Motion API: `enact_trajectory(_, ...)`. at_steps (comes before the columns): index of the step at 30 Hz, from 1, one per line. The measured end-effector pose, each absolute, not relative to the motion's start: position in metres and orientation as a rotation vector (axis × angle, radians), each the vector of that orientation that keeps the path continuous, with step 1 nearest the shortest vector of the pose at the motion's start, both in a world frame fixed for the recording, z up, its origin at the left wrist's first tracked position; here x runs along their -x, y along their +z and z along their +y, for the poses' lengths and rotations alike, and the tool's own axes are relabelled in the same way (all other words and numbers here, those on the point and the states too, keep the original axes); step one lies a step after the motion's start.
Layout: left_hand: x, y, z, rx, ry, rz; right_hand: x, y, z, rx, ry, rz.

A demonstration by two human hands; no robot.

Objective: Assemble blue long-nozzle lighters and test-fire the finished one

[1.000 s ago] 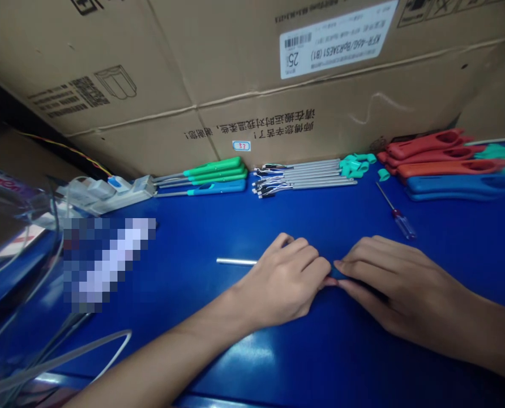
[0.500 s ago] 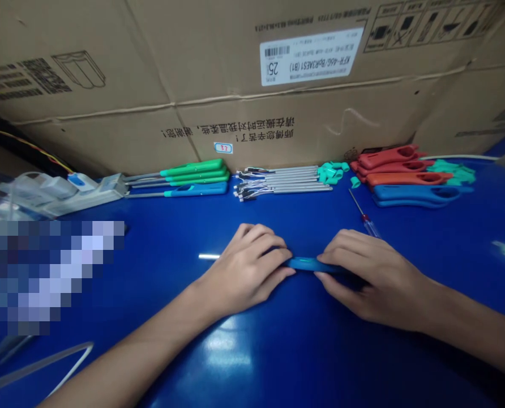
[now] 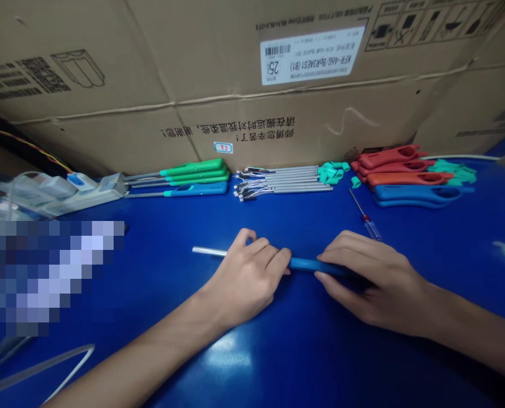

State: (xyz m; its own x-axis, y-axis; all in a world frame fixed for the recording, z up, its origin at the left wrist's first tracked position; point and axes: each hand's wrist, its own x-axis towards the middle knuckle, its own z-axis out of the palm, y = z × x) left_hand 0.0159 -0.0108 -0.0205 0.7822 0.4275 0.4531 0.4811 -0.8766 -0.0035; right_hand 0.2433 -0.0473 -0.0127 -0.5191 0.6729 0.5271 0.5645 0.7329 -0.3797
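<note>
- Blue tabletop (image 3: 269,357) spreads between the forearms to the bottom of the view, giving the wrists room on the near side; a white cable (image 3: 76,365) bends in from the left.
- Left hand (image 3: 250,269), fingers curled, grasps a metal tube (image 3: 208,251), whose bright end points towards the tabletop's left side.
- Right hand (image 3: 375,277) pinches a blue handle (image 3: 306,264) between thumb and fingers; its middle shows in the gap between both hands. Whether tube and handle are joined cannot be told under the left hand.
- A screwdriver (image 3: 365,218) lies just beyond the right hand, its shaft towards the far edge.
- A strip of blue surface separates the hands from a row near the far edge: power strip (image 3: 93,198), green lighters (image 3: 201,170), wired metal tubes (image 3: 297,180), red handles (image 3: 397,161).
- A cardboard box (image 3: 218,62) walls off that edge.
</note>
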Motion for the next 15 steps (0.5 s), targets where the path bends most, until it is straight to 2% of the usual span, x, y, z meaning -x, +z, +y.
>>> enact_trajectory(8,-0.015,-0.017,-0.013,2.848,-0.710,-0.736,-0.243,-0.011,-0.053,1.045,0.303,-2.415)
enact_trajectory(15,-0.011,-0.020,-0.003,2.832,-0.700,-0.680,-0.246,-0.003,-0.055,1.091,0.790,-2.250)
